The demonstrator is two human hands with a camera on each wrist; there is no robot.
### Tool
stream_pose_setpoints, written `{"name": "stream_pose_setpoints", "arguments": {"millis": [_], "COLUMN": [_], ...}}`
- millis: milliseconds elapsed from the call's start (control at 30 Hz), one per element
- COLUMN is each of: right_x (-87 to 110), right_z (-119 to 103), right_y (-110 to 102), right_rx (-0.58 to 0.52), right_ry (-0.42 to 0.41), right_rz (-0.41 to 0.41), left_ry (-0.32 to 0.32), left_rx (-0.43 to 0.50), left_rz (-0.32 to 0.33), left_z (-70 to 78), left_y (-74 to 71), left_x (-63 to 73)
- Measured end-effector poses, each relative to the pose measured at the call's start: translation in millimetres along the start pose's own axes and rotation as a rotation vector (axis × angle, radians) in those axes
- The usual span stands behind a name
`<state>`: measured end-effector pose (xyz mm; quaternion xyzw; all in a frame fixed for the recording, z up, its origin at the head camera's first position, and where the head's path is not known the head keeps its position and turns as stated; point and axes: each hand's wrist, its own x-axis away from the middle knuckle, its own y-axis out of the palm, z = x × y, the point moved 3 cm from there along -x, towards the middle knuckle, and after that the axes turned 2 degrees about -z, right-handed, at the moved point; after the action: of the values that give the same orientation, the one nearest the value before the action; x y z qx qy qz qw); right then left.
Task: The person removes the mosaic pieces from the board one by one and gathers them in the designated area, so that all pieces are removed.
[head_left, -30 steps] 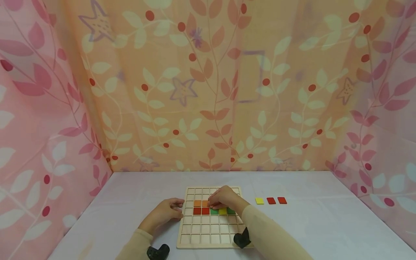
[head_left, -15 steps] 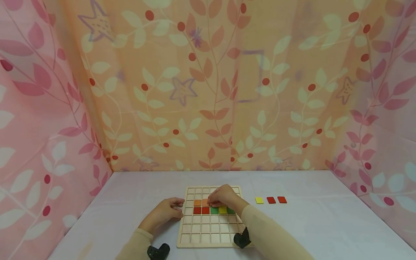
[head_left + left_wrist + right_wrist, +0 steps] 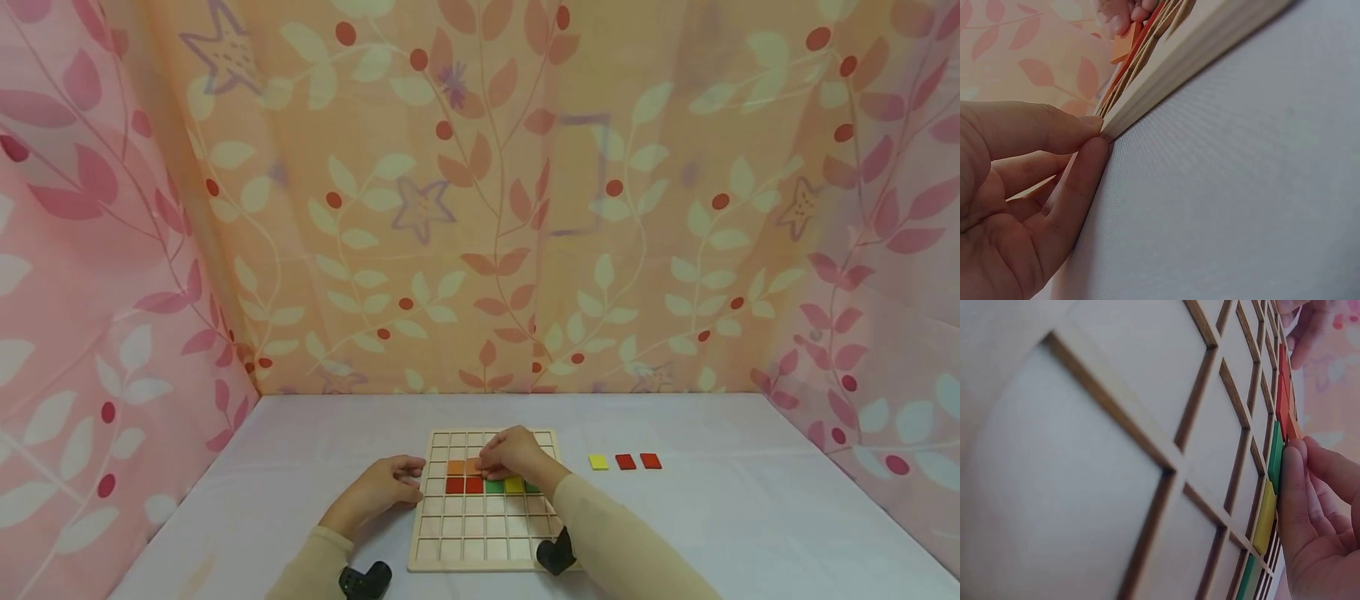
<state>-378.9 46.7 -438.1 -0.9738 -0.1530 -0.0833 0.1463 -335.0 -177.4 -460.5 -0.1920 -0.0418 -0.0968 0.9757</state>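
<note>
Hardly anything is moving since the earlier frame: only the right hand (image 3: 515, 452) is shifting a very little to the left over the wooden board (image 3: 495, 533), while the left hand (image 3: 378, 492) is staying at the board's left edge. Its thumb and fingers are touching this edge, a bit apart, probably steadying it. The right thumb and index finger are pinching the right orange tile (image 3: 472, 467); its corner seems to be sticking up, so I am judging that it is not yet lying flat in its cell. Beside it, the left orange tile (image 3: 455, 467) is already resting in the grid. In the nearer row, two red tiles (image 3: 455, 485), a green tile (image 3: 494, 487), a yellow tile (image 3: 513, 485) and a second green tile (image 3: 1247, 576) are sitting in place. Still left, it seems, are a loose yellow tile (image 3: 597, 462) and two loose red tiles (image 3: 626, 462), which are lying on the tabletop (image 3: 712, 517), right of the board.
</note>
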Motion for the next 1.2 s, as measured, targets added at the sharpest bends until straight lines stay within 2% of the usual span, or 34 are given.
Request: {"name": "stream_pose_setpoints", "arguments": {"millis": [200, 467, 733, 1000, 1200], "right_x": [2.5, 5.3, 12.1, 20.1, 29.9], "right_z": [3, 1, -3, -4, -5], "right_y": [0, -6, -18, -37, -49], "right_rx": [-0.004, 0.001, -0.031, -0.052, -0.035], "right_ry": [-0.005, 0.017, 0.042, 0.016, 0.020], "right_rz": [0.007, 0.077, 0.110, 0.088, 0.086], "left_ry": [-0.007, 0.000, -0.017, -0.012, -0.042], "left_rx": [0.001, 0.000, -0.009, -0.021, -0.008], "left_rz": [0.002, 0.007, 0.019, 0.025, 0.040], "left_z": [1.4, 2.9, 2.1, 3.4, 4.6], "left_y": [1.4, 3.4, 2.7, -0.3, 1.2], "left_x": [1.4, 0.4, 1.1, 1.9, 3.9]}}
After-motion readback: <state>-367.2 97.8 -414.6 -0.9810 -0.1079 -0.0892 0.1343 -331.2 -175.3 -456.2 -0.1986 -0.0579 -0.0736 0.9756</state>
